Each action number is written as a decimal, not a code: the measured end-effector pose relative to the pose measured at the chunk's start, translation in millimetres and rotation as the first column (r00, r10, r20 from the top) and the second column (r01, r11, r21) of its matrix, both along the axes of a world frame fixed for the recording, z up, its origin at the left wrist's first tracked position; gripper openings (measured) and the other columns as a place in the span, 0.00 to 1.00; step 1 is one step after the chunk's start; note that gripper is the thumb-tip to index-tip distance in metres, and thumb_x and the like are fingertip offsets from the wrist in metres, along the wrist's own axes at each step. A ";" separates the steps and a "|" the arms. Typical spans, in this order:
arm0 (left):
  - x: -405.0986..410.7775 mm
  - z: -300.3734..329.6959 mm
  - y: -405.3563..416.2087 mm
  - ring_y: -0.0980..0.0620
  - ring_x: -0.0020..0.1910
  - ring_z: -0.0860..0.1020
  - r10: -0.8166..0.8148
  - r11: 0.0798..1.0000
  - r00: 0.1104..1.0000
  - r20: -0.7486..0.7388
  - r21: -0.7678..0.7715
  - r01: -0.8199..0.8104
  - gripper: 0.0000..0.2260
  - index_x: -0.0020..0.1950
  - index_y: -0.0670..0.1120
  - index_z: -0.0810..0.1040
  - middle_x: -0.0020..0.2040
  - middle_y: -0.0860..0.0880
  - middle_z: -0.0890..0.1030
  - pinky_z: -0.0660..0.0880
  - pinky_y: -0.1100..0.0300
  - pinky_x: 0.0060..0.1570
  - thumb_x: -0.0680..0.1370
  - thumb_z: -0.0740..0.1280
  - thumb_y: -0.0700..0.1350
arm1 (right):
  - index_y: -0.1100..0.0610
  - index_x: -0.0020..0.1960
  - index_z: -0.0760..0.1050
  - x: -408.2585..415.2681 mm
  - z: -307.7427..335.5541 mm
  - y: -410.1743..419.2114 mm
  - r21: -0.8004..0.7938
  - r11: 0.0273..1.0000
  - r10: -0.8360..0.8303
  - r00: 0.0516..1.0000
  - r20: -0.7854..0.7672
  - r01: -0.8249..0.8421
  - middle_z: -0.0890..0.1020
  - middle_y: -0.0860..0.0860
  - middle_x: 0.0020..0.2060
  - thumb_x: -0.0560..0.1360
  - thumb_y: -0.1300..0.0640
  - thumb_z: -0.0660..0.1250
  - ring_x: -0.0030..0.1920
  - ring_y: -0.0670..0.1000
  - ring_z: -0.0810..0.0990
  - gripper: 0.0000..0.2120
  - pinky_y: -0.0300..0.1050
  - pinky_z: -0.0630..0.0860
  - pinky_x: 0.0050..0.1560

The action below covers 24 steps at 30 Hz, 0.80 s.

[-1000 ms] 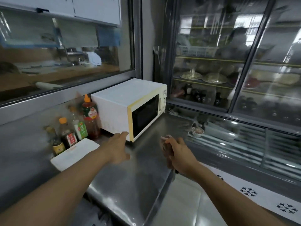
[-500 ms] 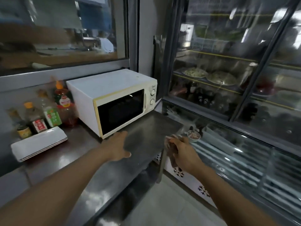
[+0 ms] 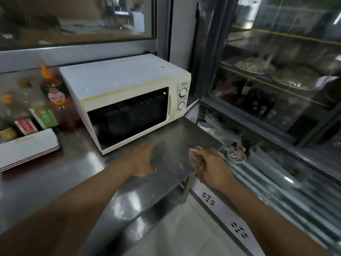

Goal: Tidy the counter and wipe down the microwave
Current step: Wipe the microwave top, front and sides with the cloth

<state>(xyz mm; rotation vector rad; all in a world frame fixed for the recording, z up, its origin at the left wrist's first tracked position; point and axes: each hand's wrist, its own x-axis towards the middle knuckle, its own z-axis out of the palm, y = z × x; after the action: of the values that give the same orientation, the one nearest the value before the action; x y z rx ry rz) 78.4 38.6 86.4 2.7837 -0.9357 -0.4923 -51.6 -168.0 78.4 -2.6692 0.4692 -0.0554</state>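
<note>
Microwave (image 3: 127, 100) first?

— Yes. It sits on the counter (image 3: 73, 174), door shut, just beyond the left hand's (image 3: 143, 161) fingertips; that hand lies flat, fingers straight and together.

— And the cloth (image 3: 194, 157)?

— Bunched inside the right hand's (image 3: 214, 168) curled fingers, over the counter's edge. I'd shake it open, brace the casing with the flat hand, then wipe top-down, going lightly round the dials (image 3: 182, 98) rightward of both hands.

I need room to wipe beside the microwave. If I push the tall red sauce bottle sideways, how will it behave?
The red sauce bottle is tall and narrow, so a high push would probably tip it. Smooth steel counter suggests a low push slides it. Neighbouring bottles stand close, so it may knock them.
</note>
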 end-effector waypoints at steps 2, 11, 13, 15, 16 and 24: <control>22.8 -12.5 -17.8 0.47 0.73 0.61 0.004 1.000 1.000 0.009 0.006 -0.004 0.39 0.76 0.48 0.53 0.75 0.48 0.60 0.61 0.51 0.70 0.72 0.69 0.55 | 0.54 0.67 0.70 32.6 -10.2 -17.5 0.010 1.000 0.017 1.000 -0.005 -0.017 0.69 0.57 0.62 0.72 0.66 0.61 0.60 0.57 0.76 0.24 0.48 0.72 0.62; 107.4 -62.3 -70.8 0.51 0.72 0.63 -0.002 1.000 0.999 0.048 -0.016 0.002 0.29 0.74 0.48 0.57 0.74 0.50 0.63 0.62 0.56 0.69 0.76 0.62 0.53 | 0.48 0.67 0.69 166.0 -60.0 -67.3 -0.011 1.000 0.028 0.998 -0.056 -0.029 0.68 0.54 0.63 0.76 0.56 0.64 0.56 0.58 0.77 0.20 0.50 0.76 0.55; 118.5 -69.1 -79.0 0.50 0.68 0.68 0.013 0.999 0.997 0.072 -0.037 -0.011 0.25 0.72 0.49 0.61 0.70 0.50 0.68 0.67 0.55 0.65 0.76 0.59 0.53 | 0.51 0.67 0.71 192.0 -68.7 -73.5 0.014 0.998 0.061 0.998 -0.012 -0.061 0.69 0.55 0.63 0.76 0.56 0.62 0.57 0.59 0.76 0.19 0.51 0.76 0.56; 126.3 -74.8 -86.0 0.50 0.66 0.70 0.024 0.999 0.996 0.088 -0.026 -0.022 0.23 0.70 0.48 0.62 0.68 0.50 0.70 0.68 0.56 0.63 0.77 0.58 0.51 | 0.53 0.67 0.71 216.4 -77.9 -78.6 0.055 0.994 0.091 0.995 0.035 -0.093 0.71 0.56 0.63 0.77 0.57 0.60 0.60 0.59 0.74 0.19 0.51 0.74 0.58; 129.9 -77.9 -88.8 0.50 0.65 0.70 0.028 1.000 0.995 0.091 -0.012 -0.027 0.22 0.70 0.48 0.62 0.67 0.50 0.70 0.69 0.57 0.62 0.77 0.59 0.50 | 0.53 0.68 0.71 227.5 -84.5 -80.9 0.063 0.992 0.110 0.993 0.046 -0.113 0.71 0.57 0.64 0.77 0.56 0.60 0.61 0.59 0.73 0.19 0.51 0.72 0.60; 134.4 -83.6 -96.9 0.45 0.72 0.64 0.125 0.985 0.989 0.080 0.111 -0.134 0.31 0.75 0.46 0.55 0.73 0.46 0.65 0.61 0.53 0.69 0.75 0.63 0.50 | 0.47 0.70 0.67 238.6 -132.0 -84.4 -0.156 0.926 0.340 0.939 -0.051 -0.344 0.69 0.47 0.66 0.79 0.53 0.57 0.61 0.54 0.67 0.20 0.48 0.69 0.60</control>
<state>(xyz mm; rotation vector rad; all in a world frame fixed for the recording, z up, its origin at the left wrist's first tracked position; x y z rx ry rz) 212.7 -58.4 2.9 2.9621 -0.7555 -0.4418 187.0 -252.4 -53.6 -2.8747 -0.0024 0.0429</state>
